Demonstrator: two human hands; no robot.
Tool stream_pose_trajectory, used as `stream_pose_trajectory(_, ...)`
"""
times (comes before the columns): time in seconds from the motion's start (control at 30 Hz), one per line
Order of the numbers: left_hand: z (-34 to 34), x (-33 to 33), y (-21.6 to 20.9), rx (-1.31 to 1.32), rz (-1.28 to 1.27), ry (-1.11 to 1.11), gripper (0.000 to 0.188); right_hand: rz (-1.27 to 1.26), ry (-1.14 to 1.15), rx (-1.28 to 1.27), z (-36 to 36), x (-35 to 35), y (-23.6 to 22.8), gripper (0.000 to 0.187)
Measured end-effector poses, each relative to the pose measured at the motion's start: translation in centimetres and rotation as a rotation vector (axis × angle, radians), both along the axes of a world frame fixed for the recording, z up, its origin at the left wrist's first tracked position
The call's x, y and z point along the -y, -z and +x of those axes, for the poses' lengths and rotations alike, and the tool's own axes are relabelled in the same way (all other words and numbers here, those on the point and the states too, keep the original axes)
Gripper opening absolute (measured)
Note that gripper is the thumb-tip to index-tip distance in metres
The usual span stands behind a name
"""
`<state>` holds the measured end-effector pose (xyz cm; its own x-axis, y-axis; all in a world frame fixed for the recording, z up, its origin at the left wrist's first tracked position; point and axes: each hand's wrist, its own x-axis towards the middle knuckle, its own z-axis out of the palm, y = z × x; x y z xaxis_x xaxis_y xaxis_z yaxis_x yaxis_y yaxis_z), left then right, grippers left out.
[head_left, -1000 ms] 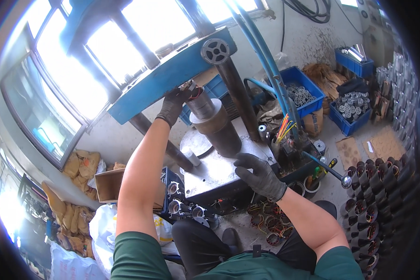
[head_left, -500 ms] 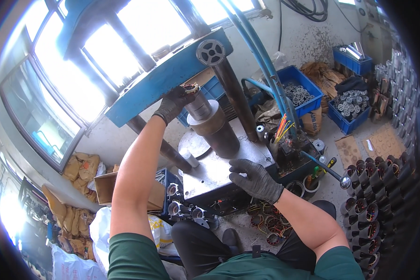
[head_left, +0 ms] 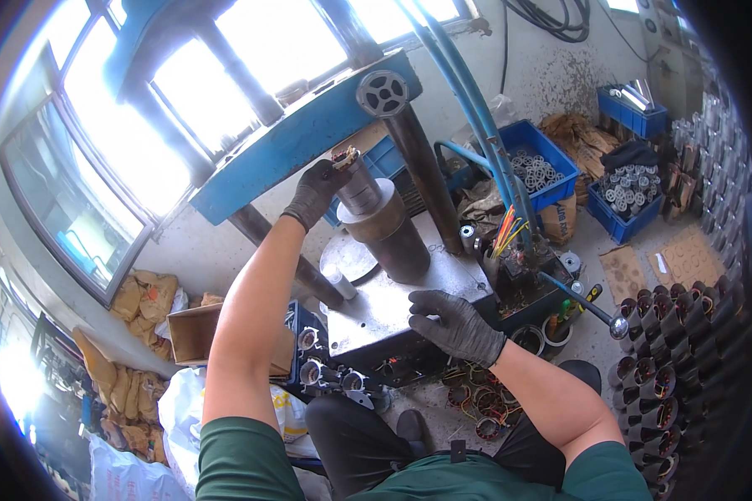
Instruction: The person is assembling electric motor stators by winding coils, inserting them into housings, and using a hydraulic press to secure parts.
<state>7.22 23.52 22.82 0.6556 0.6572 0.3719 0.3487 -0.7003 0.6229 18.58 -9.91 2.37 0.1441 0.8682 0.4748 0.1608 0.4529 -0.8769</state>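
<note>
A motor stator [head_left: 343,157] with copper windings sits on top of a shiny metal sleeve [head_left: 362,194]. The sleeve stands in a thick dark cylinder [head_left: 390,242] on the steel bed [head_left: 380,313] of a blue press. My left hand [head_left: 312,194], in a dark grey glove, is at the stator's left side, its fingers closed at the rim; the fingertips are partly hidden. Over the front right of the bed, my gloved right hand [head_left: 453,327] hovers with loosely bent fingers, thumb apart, holding nothing.
The blue press beam [head_left: 309,134] hangs close above my left hand. A lever with a ball end [head_left: 617,326] juts out at right. Blue crates [head_left: 536,159] hold metal parts. Stacked motor housings [head_left: 668,376] stand at right; wired stators [head_left: 483,405] lie below the bed.
My left hand has shifted slightly down and its fingers cover less of the stator's top, so more windings show. My right hand stays nearly in place.
</note>
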Motion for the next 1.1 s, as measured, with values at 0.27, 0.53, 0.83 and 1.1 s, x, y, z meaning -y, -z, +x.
stream_pose_trajectory(0.27,0.8,2.0,-0.9,-0.035,-0.070,-0.031,0.037,0.032,0.060,0.191,0.1,0.3,-0.2,0.047)
stream_pose_trajectory(0.53,1.0,0.6,-0.2,0.118,-0.229,0.007,0.045,0.078,0.055,0.386,0.4,0.5,-0.4,0.042)
stream_pose_trajectory(0.83,0.9,0.3,-0.3,0.103,-0.303,-0.040,0.056,0.088,0.034,0.456,0.7,0.6,-0.1,0.045)
stream_pose_trajectory(1.1,0.5,0.6,0.6,0.019,-0.016,0.051,0.046,0.066,0.013,0.493,0.7,0.8,-0.3,0.045)
